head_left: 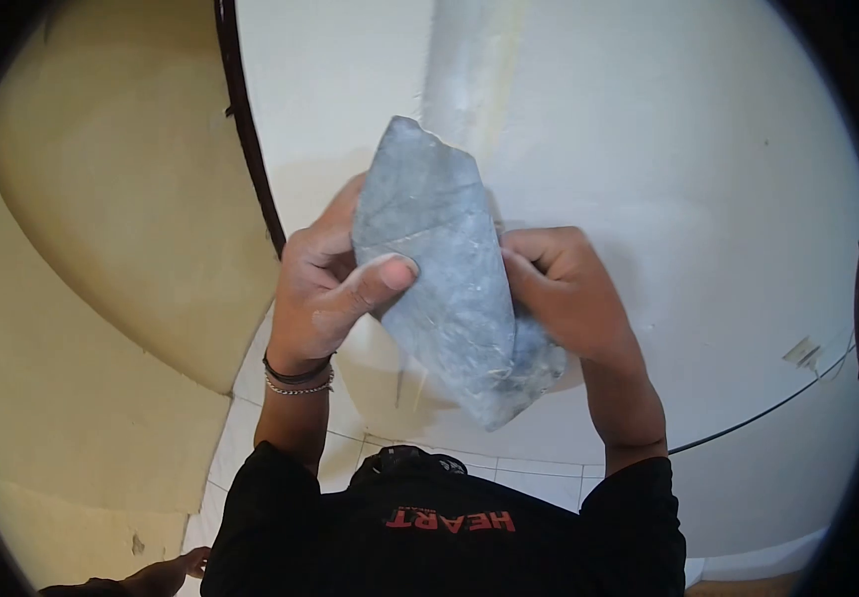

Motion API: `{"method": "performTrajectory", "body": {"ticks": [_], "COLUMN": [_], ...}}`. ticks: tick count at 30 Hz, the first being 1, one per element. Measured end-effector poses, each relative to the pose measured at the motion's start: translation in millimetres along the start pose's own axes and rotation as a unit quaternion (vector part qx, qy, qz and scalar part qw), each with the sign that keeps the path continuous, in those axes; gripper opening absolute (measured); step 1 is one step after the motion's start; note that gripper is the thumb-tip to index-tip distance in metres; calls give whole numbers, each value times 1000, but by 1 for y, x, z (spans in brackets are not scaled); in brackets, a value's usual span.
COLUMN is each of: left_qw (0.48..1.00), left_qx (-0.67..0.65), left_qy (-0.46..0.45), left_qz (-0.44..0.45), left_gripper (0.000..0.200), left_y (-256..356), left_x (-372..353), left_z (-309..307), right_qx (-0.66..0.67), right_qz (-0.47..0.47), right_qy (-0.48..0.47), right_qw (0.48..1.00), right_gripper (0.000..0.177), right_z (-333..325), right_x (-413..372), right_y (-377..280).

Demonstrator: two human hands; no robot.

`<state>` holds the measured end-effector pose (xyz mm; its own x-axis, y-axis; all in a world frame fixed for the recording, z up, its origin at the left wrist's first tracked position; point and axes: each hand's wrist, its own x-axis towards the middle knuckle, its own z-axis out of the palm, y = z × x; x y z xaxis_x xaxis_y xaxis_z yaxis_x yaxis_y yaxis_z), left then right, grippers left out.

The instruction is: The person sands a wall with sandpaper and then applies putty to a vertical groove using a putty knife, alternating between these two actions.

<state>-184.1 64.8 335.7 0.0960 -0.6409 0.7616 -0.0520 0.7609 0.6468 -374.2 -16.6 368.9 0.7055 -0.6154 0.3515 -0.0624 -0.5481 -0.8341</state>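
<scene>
A worn grey-blue sheet of sandpaper is held up in front of my chest. It is creased, dusted with white and ragged along its top edge, and its lower right part is folded over. My left hand, with a dark cord and a beaded bracelet at the wrist, grips the left edge, thumb lying across the front and fingers behind. On the opposite edge my right hand pinches the sheet between thumb and curled fingers. Pale dust shows on my left thumb. The fingers behind the sheet are hidden.
A white wall with a smeared greyish vertical strip stands ahead. Dark trim borders a yellowish surface at left. A black cable runs low at right, near a small pale fitting. A person's limb shows lower left.
</scene>
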Motion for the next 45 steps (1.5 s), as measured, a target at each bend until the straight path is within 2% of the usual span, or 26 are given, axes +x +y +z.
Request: {"method": "performTrajectory", "body": {"ticks": [4,6,8,10,11,13,15,16,17,18,19,21,22,23,24,25,27,29,32,34,35,38,39,42,43,45], "left_qw": [994,985,988,992,991,984,949,946,887,788,786,690,692,691,676,703,755,775,800,802,839,873,865,865,865,870], "left_qx": [-78,-88,-83,-105,-114,-79,-30,-30,137,297,294,334,380,423,482,482,461,452,404,407,373,236,221,229,244,279], "left_qy": [-57,-110,-97,7,58,140,236,238,336,421,427,465,432,396,353,314,265,275,271,280,282,305,323,314,314,300], "left_qz": [-48,-100,-86,-68,-40,82,206,217,286,337,337,443,437,432,431,419,384,345,351,335,278,298,315,316,307,276], "left_gripper": [36,36,34,33,35,37,36,36,33,30,30,28,34,41,45,53,65,76,73,65,57,25,24,23,22,16], "left_y": [20,26,35,45,53,82,120,132,135,140,143,144,148,152,128,120,120,123,149,135,121,45,36,12,17,27], "left_x": [19,25,30,41,52,80,106,110,109,111,121,136,141,146,142,146,156,163,180,182,175,132,122,114,116,134], "left_z": [38,57,74,73,79,97,124,132,128,126,133,148,159,171,163,166,188,203,215,199,188,143,139,127,126,114], "right_qx": [92,76,59,-57,-85,-85,-33,12,-92,-130,-171,-263,-320,-87,37,156,-260,-461,-466,-548,-519,-463,-439,-469,-434,-436], "right_qz": [-56,-92,-131,-37,-92,-111,-135,-155,-203,-287,-382,-491,-497,-627,-668,-707,-795,-767,-762,-612,-574,-564,-567,-606,-567,-552], "right_qy": [-30,-23,-17,-16,-28,-8,64,116,218,305,375,484,526,502,473,436,378,305,278,276,260,239,223,214,223,239], "right_qw": [994,993,989,998,992,990,988,981,950,899,827,675,611,589,574,535,397,324,354,498,578,640,660,606,663,669], "right_gripper": [19,18,18,17,19,25,37,41,52,48,44,38,34,30,29,27,16,16,14,11,7,4,4,11,16,18], "right_z": [-9,-21,-36,-54,-75,-119,-151,-163,-168,-179,-189,-198,-204,-181,-173,-165,-215,-228,-242,-233,-223,-170,-164,-164,-156,-148], "right_x": [-12,-24,-34,-33,-35,-43,-58,-71,-75,-73,-65,-45,-35,-9,12,34,32,33,35,45,47,55,53,62,59,59], "right_y": [-12,-24,-40,-59,-67,-94,-135,-157,-168,-182,-197,-226,-244,-273,-274,-275,-311,-326,-344,-322,-309,-251,-246,-238,-236,-226]}}
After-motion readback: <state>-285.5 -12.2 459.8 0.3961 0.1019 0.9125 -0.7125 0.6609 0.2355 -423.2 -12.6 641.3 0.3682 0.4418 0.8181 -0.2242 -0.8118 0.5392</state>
